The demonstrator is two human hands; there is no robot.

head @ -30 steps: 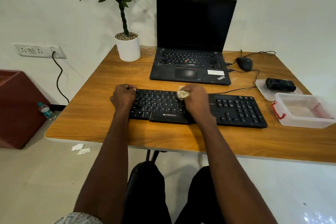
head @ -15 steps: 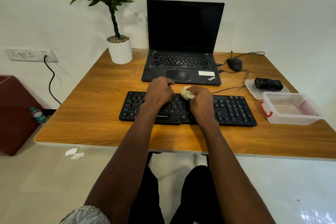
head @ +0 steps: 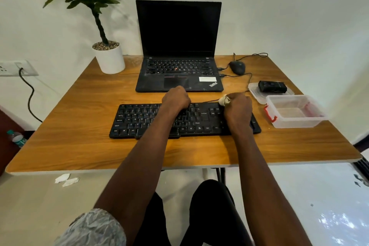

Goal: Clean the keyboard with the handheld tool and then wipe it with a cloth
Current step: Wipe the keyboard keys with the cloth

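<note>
The worktop [head: 79, 142] carries the keyboard [head: 143, 120] at its centre. The left hand [head: 176, 98] rests curled at the keyboard's 12 o'clock edge, whether its grip holds anything I cannot tell. At 2 o'clock the right hand [head: 237, 109] grips the wadded cloth [head: 224, 101]. Wiping rightward could snag the cable [head: 209, 100] and drag the keyboard.

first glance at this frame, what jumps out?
Two hands on the black keyboard at the desk's centre: the right hand grips a pale wadded cloth over its right end, the left hand rests mid-board. Behind sits a dark-screened laptop; a clear plastic box sits right.
</note>
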